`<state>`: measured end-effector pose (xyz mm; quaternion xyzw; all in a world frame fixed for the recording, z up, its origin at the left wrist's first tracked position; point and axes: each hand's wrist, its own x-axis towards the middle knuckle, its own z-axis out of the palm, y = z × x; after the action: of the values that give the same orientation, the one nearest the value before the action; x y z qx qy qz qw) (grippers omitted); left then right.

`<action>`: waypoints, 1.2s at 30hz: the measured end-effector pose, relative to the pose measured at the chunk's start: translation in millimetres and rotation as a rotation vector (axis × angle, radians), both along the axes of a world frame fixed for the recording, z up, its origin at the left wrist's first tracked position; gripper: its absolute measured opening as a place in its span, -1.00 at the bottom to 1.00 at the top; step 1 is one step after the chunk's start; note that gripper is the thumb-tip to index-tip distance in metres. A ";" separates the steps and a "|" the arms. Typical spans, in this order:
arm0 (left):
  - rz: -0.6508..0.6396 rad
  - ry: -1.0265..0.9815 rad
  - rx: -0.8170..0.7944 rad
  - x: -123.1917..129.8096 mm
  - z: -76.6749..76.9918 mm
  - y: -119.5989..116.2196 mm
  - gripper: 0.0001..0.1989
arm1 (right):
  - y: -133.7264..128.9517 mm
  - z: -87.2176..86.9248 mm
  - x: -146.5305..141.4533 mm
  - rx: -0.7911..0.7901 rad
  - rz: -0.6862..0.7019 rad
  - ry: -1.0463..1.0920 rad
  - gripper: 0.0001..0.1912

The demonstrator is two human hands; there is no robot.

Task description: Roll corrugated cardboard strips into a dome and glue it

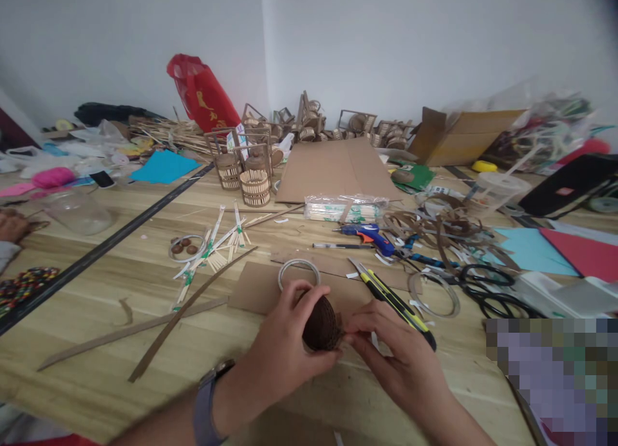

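My left hand point(290, 333), with a watch on its wrist, is wrapped round a small round brown cardboard basket point(320, 324); its dark hollow faces up. My right hand point(393, 349) pinches at the right edge of this basket; what lies between its fingertips is too small to make out. Just beyond my left fingers is a pale ring point(298, 263), over a piece of flat cardboard point(248, 288). A yellow and black box cutter point(393, 301) lies beside my right hand. Farther back are a blue glue gun point(369, 235) and a pen point(340, 246).
Long cardboard strips point(193, 304) and scattered sticks point(217, 253) lie on the left. To the right are black scissors point(487, 285) and curled cardboard strips point(439, 221). Finished small baskets point(255, 187) stand behind. Another person's hand point(13, 226) shows at far left.
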<state>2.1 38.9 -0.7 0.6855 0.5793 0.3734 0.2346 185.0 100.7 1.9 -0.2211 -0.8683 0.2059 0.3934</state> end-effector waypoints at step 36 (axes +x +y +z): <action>0.415 0.408 -0.218 -70.0 41.7 -28.4 -0.48 | -0.5 -8.4 -4.2 -0.132 0.038 -0.159 -0.70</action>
<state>-67.9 10.5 41.0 0.5841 0.7788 0.2037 0.1042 180.8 100.3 -6.5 -0.2454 -0.8855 0.2517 0.3038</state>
